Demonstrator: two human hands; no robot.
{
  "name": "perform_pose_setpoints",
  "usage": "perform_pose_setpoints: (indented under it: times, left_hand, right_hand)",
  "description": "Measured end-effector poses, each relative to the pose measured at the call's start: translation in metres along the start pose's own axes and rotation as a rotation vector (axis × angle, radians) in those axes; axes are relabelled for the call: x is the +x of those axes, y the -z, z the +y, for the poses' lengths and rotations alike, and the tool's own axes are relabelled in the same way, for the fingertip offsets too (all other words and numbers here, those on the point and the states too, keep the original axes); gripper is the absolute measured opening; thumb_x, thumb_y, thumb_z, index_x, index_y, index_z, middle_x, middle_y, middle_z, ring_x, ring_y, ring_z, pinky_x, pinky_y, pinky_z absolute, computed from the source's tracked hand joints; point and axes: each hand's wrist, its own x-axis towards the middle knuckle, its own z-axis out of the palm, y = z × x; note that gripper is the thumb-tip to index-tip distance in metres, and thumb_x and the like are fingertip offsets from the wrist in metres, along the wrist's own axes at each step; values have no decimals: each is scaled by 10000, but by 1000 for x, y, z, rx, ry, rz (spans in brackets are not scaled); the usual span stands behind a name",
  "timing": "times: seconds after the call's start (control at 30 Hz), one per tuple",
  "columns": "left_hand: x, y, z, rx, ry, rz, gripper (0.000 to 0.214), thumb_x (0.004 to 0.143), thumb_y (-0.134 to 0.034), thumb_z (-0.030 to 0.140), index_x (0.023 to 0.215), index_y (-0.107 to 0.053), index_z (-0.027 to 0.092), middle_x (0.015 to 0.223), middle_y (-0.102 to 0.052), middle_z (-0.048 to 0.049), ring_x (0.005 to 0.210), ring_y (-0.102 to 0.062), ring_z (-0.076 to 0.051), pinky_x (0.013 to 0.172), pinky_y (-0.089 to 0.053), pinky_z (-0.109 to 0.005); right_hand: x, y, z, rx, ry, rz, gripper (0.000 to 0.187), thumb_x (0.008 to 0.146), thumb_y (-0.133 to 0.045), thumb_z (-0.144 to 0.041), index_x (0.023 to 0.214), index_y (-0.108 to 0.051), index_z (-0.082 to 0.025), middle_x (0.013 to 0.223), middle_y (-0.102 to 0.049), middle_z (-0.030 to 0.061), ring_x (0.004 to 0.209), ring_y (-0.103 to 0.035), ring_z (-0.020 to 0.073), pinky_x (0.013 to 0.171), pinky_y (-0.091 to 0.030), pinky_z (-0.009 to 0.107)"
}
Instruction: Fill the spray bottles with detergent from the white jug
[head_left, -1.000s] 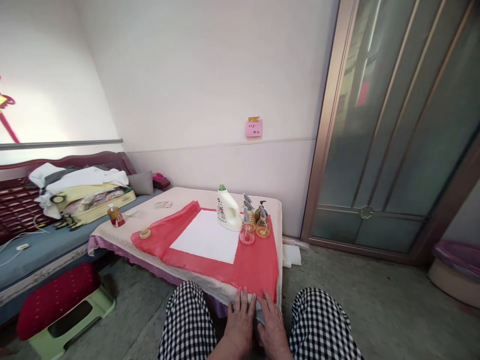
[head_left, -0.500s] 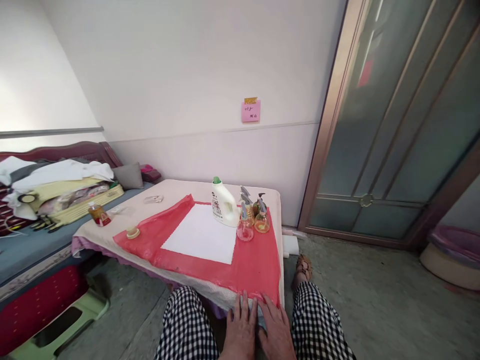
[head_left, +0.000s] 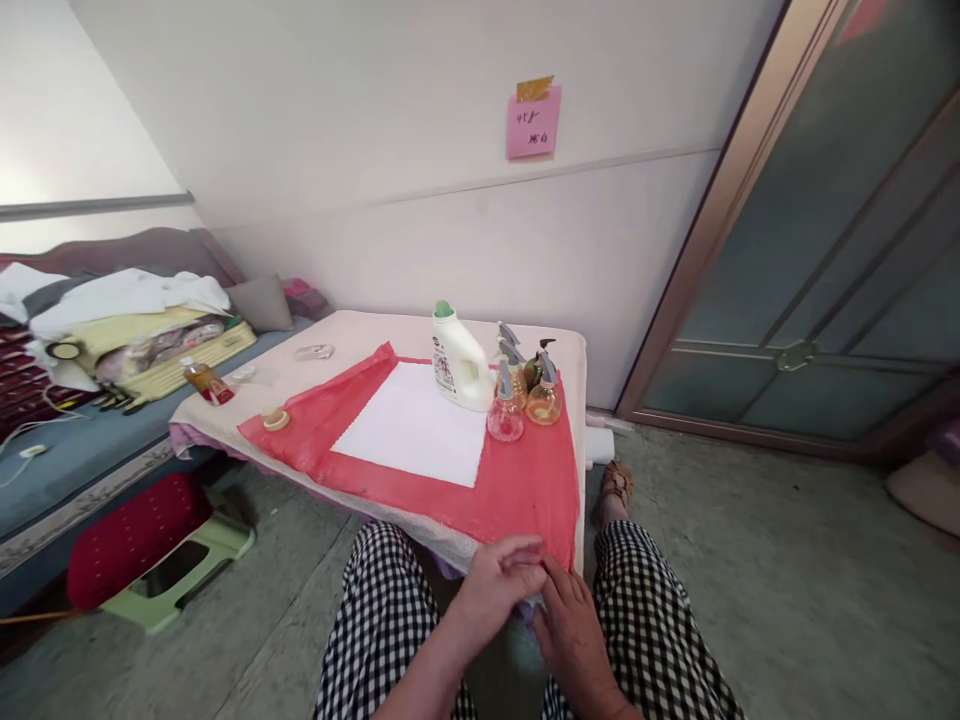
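Small room, pale wall with a pink note (head_left: 533, 122) taped up, frosted glass door (head_left: 847, 250) at right, concrete floor. Low table (head_left: 352, 335) with a beige cover stands in front of the seated person; knees in checked trousers (head_left: 382, 610) show at the bottom edge, one sandalled foot (head_left: 616, 482) beside the table's right corner.

Red cloth (head_left: 517, 490) lies spread over the table, its near edge hanging at the table's front. White sheet (head_left: 412, 425) lies flat in the middle of it. At the far right of the cloth: white jug (head_left: 459, 360) with a green cap, upright, and just beside it a cluster of small spray bottles (head_left: 506, 420), upright, touching or nearly so.

Left hand (head_left: 495, 585) is at the near right corner of the red cloth, fingers loosely bent and stretched across the right hand's fingertips, gripping nothing visible. Right hand (head_left: 574, 625) is palm down just below the cloth's edge, fingers pointing at that corner; their tips are covered by the left hand, so a grip can't be told.

Left side of the table: tape roll (head_left: 276, 420) on the cloth's edge, small amber bottle (head_left: 202, 380) on the beige cover. Red-cushioned green stool (head_left: 150, 545) on the floor at left; folded bedding (head_left: 127, 320) piled on a bench behind.
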Motion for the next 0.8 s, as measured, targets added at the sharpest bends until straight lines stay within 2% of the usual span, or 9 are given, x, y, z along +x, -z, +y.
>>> perform_pose_setpoints:
  times: [0.1,0.13,0.2,0.33,0.47,0.6,0.8]
  left_hand:
    - [28,-3,-6,-661,82,73,342,806,-634,303,1101,-656,130,1172,-638,-159,1033,-621,-239,921,-458,-381]
    - [36,-2,-12,-801,113,130,305,823,-612,297,1082,-652,140,1171,-637,-145,1018,-629,-216,905,-470,-360]
    - [47,4,-27,-946,186,228,256,850,-575,277,1064,-640,153,1176,-631,-126,1016,-634,-199,889,-488,-350]
    - [43,20,-46,-982,212,249,275,873,-546,230,1126,-606,138,1282,-571,-142,1138,-589,-231,940,-481,-381]
    - [25,32,-49,-990,182,268,300,888,-528,234,1166,-589,138,1353,-522,-151,1222,-534,-254,994,-451,-416]
    - [17,33,-48,-996,169,298,302,898,-523,270,1167,-593,152,1387,-497,-148,1268,-494,-251,1016,-435,-417]
    - [7,29,-51,-972,148,354,279,902,-489,220,1146,-617,174,1414,-476,-125,1291,-470,-218,1009,-439,-371]
  right_hand:
    - [4,4,-1,-22,-18,-13,487,770,-453,-110,1247,-523,-188,1315,-539,103,1130,-524,246,1003,-377,431]
    - [4,5,-1,-31,-17,-15,497,765,-449,-104,1250,-520,-191,1310,-542,99,1127,-523,244,1006,-370,429]
    - [5,7,-2,-45,-10,-16,506,760,-441,-93,1250,-519,-191,1303,-548,94,1146,-511,237,1018,-355,415]
    - [6,9,-4,-56,-10,-17,506,744,-438,-72,1229,-536,-176,1302,-548,94,1160,-496,229,1027,-336,395]
    - [6,8,-6,-42,-43,-27,481,761,-447,-86,1225,-545,-164,1307,-538,107,1124,-505,245,1017,-338,424]
    - [7,10,-8,-29,-60,-48,478,775,-442,-92,1236,-543,-170,1317,-532,108,1140,-497,248,1020,-340,431]
    - [6,14,-9,-32,-52,-57,497,771,-434,-78,1250,-539,-156,1340,-515,113,1185,-478,238,1033,-336,413]
